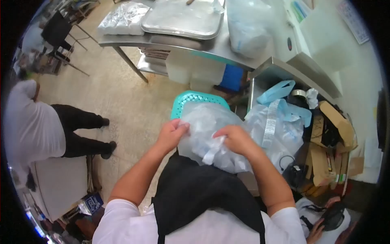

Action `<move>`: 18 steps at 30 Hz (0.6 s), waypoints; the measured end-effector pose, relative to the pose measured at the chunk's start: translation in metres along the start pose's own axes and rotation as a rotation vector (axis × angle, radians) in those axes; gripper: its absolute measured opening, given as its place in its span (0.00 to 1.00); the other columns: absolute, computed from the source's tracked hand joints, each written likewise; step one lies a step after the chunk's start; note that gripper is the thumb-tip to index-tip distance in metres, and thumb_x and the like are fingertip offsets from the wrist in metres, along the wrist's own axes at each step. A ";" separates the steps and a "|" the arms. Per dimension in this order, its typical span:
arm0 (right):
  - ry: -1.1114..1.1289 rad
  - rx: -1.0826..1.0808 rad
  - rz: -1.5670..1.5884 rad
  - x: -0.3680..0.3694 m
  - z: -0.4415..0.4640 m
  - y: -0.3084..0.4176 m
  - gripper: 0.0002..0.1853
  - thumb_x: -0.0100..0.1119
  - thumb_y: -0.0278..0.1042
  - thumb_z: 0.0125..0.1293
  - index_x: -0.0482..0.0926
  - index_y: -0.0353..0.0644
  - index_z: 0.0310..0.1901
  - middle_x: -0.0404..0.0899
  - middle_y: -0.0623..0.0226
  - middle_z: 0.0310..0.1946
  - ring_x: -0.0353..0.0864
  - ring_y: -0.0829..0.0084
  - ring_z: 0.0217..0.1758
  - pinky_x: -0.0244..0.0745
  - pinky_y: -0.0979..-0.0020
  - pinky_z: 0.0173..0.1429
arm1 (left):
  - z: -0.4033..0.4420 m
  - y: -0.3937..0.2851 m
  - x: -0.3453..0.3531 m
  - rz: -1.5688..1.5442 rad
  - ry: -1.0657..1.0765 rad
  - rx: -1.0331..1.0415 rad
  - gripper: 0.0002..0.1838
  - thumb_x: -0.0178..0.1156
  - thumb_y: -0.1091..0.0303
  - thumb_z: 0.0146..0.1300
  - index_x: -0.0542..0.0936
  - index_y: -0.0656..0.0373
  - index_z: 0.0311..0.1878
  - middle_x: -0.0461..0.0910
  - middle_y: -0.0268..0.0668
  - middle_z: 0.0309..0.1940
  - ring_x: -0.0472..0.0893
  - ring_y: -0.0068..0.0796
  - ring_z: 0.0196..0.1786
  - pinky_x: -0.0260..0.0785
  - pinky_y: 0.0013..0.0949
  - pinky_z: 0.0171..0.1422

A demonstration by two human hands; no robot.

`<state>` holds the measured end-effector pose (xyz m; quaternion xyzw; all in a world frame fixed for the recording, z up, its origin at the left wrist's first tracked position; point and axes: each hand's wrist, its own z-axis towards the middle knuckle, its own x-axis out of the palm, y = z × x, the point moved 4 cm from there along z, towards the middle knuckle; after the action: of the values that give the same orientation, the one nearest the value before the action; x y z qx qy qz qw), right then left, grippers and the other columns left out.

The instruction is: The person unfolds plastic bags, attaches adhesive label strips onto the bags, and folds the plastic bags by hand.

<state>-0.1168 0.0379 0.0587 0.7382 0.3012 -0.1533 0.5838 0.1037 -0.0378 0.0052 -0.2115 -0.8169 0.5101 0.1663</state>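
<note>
A steel tabletop [217, 45] stretches across ahead of the person. Against the black apron [203, 187] sits a puffed plastic bag [209, 116], partly covering some teal perforated plastic [199, 96] from here. The left hand's [173, 135] fingers pinch its left edge; the right hand's [236, 139] grip a bunched fold.

Bag [209, 118] whitish, see-thru; plastic piece [195, 96] turq. w/ hole pattern; apron [203, 191] blk; floor [134, 105] beige.
</note>
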 end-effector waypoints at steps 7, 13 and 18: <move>-0.013 0.161 -0.479 0.069 0.076 -0.012 0.13 0.53 0.32 0.58 0.85 0.36 0.38 0.83 0.52 0.41 0.81 0.51 0.49 0.74 0.57 0.57 | -0.040 -0.034 0.019 -0.249 0.150 0.110 0.12 0.55 0.63 0.71 0.78 0.64 0.46 0.82 0.33 0.38 0.79 0.22 0.41 0.71 0.29 0.49; -0.143 0.065 -0.404 0.081 0.102 -0.018 0.21 0.57 0.40 0.61 0.78 0.37 0.52 0.76 0.53 0.57 0.76 0.52 0.57 0.72 0.56 0.59 | -0.022 -0.004 -0.010 -0.146 0.018 0.109 0.12 0.57 0.65 0.70 0.78 0.64 0.47 0.82 0.34 0.39 0.80 0.22 0.41 0.72 0.29 0.49; -0.224 -0.100 -0.449 0.050 0.068 0.031 0.20 0.62 0.43 0.59 0.80 0.40 0.50 0.76 0.55 0.58 0.77 0.53 0.57 0.71 0.56 0.61 | -0.002 0.029 -0.030 -0.268 0.040 0.056 0.14 0.56 0.63 0.70 0.79 0.65 0.48 0.81 0.32 0.38 0.77 0.18 0.40 0.71 0.27 0.46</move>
<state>-0.0500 -0.0178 0.0354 0.6014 0.3983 -0.3446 0.6007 0.1361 -0.0401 -0.0222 -0.1059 -0.8197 0.5018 0.2552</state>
